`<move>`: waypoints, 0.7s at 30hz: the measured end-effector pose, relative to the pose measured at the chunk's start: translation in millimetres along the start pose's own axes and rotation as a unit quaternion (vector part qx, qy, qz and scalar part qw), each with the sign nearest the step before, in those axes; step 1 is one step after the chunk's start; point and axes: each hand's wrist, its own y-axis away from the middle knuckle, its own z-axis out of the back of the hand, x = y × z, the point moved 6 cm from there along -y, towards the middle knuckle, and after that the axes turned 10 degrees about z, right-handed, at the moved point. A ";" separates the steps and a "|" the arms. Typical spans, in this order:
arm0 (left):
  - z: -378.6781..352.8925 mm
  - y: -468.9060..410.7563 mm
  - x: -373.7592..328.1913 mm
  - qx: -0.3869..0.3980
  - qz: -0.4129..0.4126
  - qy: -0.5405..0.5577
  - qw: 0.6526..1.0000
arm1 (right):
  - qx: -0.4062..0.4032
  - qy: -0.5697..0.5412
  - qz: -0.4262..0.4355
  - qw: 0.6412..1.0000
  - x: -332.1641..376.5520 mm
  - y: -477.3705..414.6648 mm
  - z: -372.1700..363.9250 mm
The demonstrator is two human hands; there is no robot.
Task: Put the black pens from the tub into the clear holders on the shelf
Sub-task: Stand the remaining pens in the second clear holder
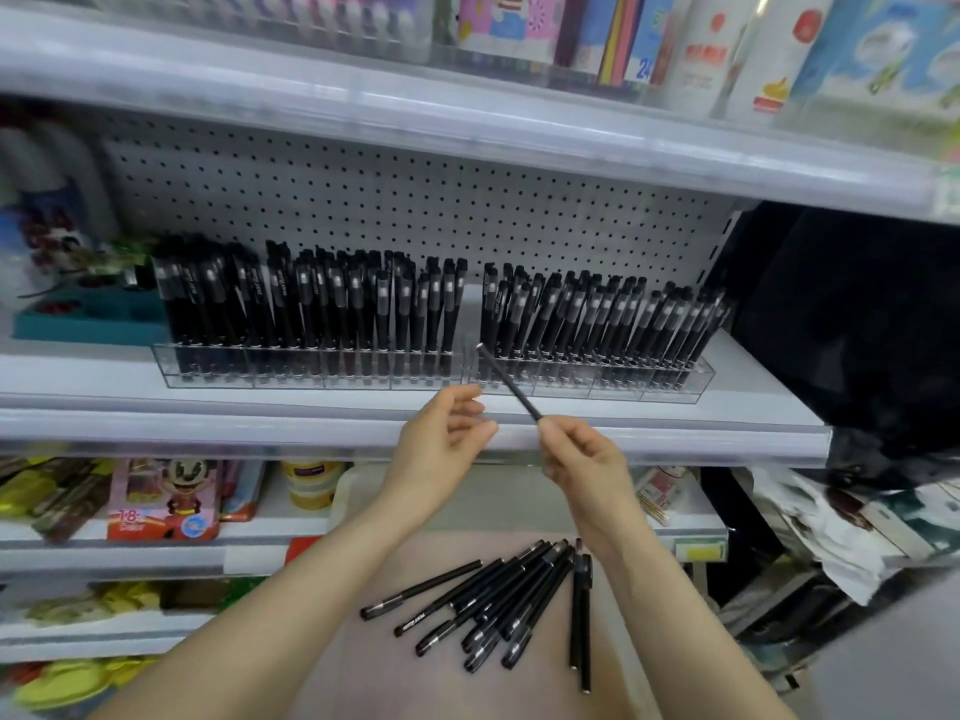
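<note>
1. Right hand (582,459) pinches one black pen (506,381) at its near end, thumb and fingertips clamped on it. The far end points up at the left corner of the right clear holder (597,384), just beside the gap to the left clear holder (311,374)
2. Left hand (441,439) holds nothing, fingers loosely apart, hovering in front of the shelf edge (311,428)
3. The loose pens (498,605) lie in the tub (441,678) under the forearms, so plenty are left to place
4. Risk: the grip is at the very end, so the long free end can wobble. It could catch the holder's front wall, or slide into the gap between holders instead of a slot
5. Risk: both holders look packed and the standing pens lean. A nudge could tip neighbours across slots
6. Risk: clear walls are hard to read, and I can't tell which slot is free. A blind push could jam against a pen already seated
7. Risk: can't tell which end of the pen leads, so it may go in the opposite way to the row
</note>
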 end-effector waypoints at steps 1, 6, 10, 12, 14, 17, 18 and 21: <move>3.6 0.7 -2.6 -0.017 -0.030 -0.046 0.998 | -0.025 -0.019 0.000 0.999 8.7 -5.5 8.0; 12.2 3.8 -27.7 -0.093 -0.215 -0.244 0.941 | -0.078 0.009 0.064 0.995 64.3 -30.8 32.7; 4.4 -16.1 -41.1 -0.124 -0.310 -0.372 0.866 | -0.089 0.116 0.169 0.975 97.3 -48.5 25.5; 2.0 -27.2 -39.2 -0.133 -0.323 -0.429 0.833 | -0.085 0.177 0.205 0.959 106.5 -57.3 17.2; 1.5 -32.9 -35.4 -0.139 -0.334 -0.460 0.811 | -0.084 0.215 0.241 0.943 113.9 -64.2 8.1; 1.6 -35.1 -30.1 -0.146 -0.346 -0.459 0.805 | -0.081 0.245 0.274 0.927 121.4 -72.0 -6.5; 1.6 -35.5 -28.7 -0.146 -0.347 -0.450 0.810 | -0.080 0.259 0.280 0.921 123.1 -74.9 -11.1; 1.8 -34.9 -25.1 -0.139 -0.342 -0.430 0.824 | -0.063 0.302 0.286 0.907 119.3 -84.3 -23.5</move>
